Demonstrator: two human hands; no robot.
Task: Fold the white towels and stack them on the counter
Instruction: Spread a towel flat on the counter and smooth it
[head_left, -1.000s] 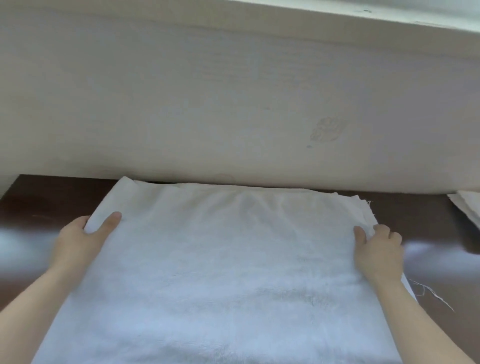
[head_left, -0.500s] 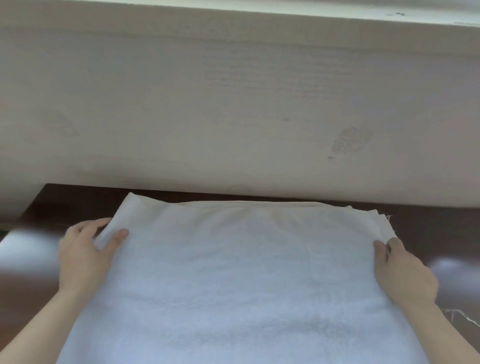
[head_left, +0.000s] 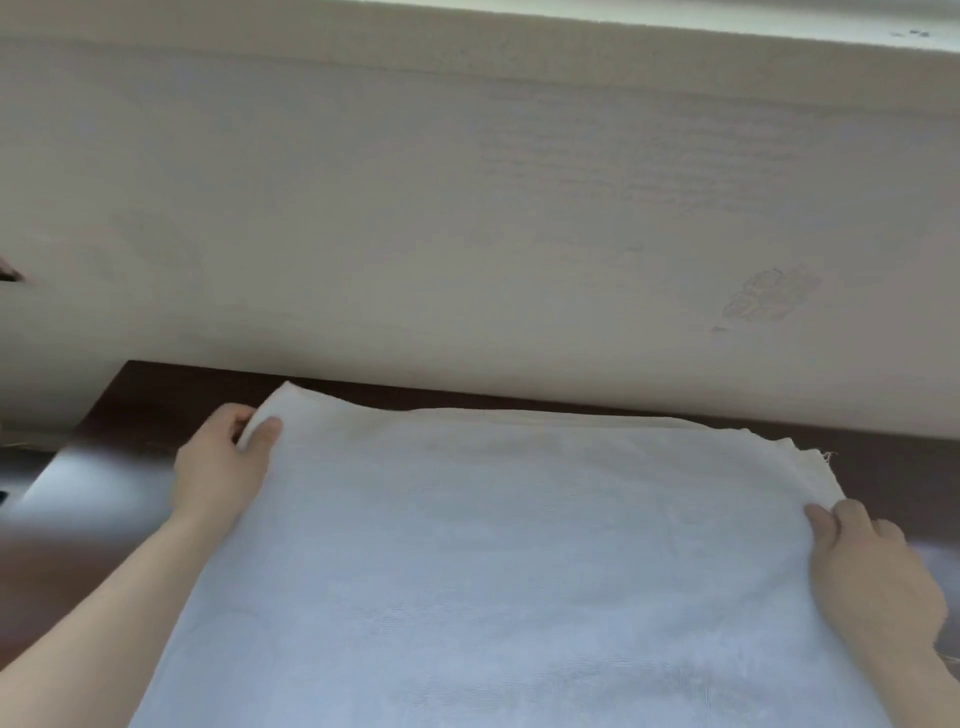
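Across the dark brown counter (head_left: 171, 400) lies the white towel (head_left: 493, 571), spread out flat and filling most of the lower view, with its near end running out past the bottom of the picture. Its far edge stops just short of the pale wall (head_left: 467, 234), and a narrow strip of dark counter shows between them. Along that far edge a 2nd, creamier layer peeks out just beyond the top one, so the cloth lies doubled there.

Over on the left, the left hand (head_left: 218, 467) is at the towel's far-left corner. Its thumb is pressed down on top of the fabric and its fingers are curled round the edge beneath, a clear pinch on the corner, which lifts slightly off the counter.

On the other side, the right hand (head_left: 872, 577) is on the towel's right edge, a little nearer the camera than the far-right corner. The thumb lies on top, the fingers are bent down over the side, and the cloth bunches into a small ridge where it is gripped. Both forearms reach in from the bottom corners, 1 on each side of the towel.

At the far-right corner a few frayed threads (head_left: 826, 457) stick out over the counter. The counter is glossy, with pale, blurred reflections on its left side. Higher on the wall, to the right, sits a faint grey smudge (head_left: 769, 296), and a lighter ledge (head_left: 779, 15) runs along the top.
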